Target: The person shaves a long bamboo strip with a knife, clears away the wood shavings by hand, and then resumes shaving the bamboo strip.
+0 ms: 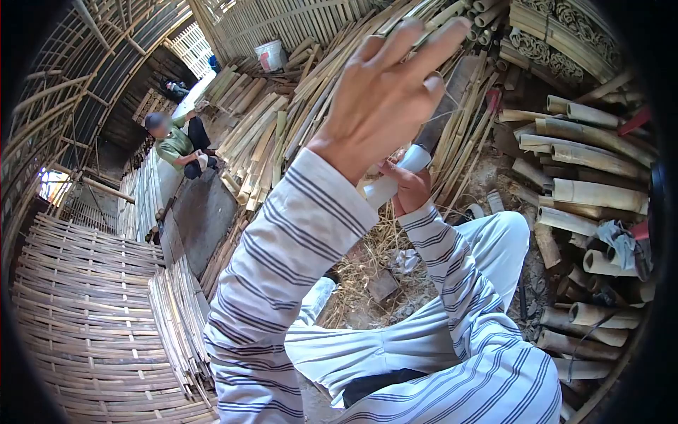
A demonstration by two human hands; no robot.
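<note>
My left hand is raised high in front of me, back of the hand towards me. Its fingers point up and to the right, apart and partly bent, and I see nothing held in them. Lower down, my right hand is closed around a pale, whitish tube-shaped piece, whose exact kind I cannot make out. Part of that piece passes behind my left wrist. Long split bamboo strips lie behind my left hand. Between my legs, thin shavings cover the ground.
Cut bamboo tubes are stacked on the right. A person sits at the back left. A white bucket stands near the far wall. Woven bamboo fills the lower left, beside a bundle of strips.
</note>
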